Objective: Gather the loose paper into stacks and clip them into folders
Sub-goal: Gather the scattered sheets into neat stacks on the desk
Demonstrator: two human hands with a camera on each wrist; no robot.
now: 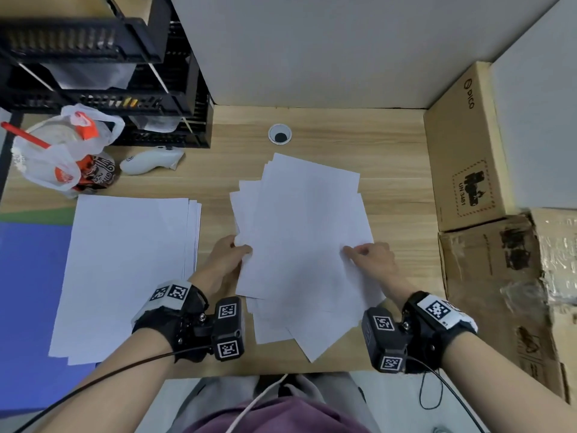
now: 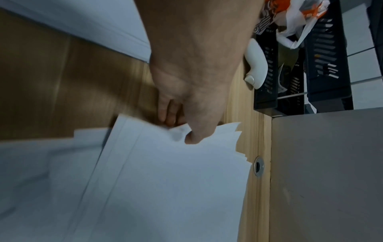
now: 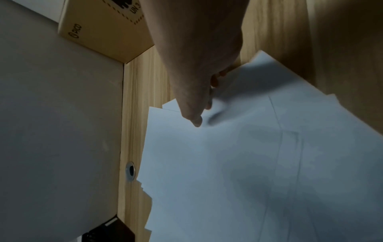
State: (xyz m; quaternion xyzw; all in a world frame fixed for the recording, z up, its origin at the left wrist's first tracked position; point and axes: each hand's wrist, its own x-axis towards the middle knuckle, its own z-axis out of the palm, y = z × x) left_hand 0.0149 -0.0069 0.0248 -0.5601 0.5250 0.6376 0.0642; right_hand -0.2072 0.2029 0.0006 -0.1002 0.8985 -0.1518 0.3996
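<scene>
Both wrists frame a fanned pile of loose sheets (image 1: 303, 245) on the wooden desk (image 1: 390, 145), directly between the hands. Left of it, well apart, lies a squared paper stack (image 1: 125, 270). Left hand (image 1: 228, 257) pinches the pile's left edge, thumb on top; right hand (image 1: 371, 257) pinches its right edge
</scene>
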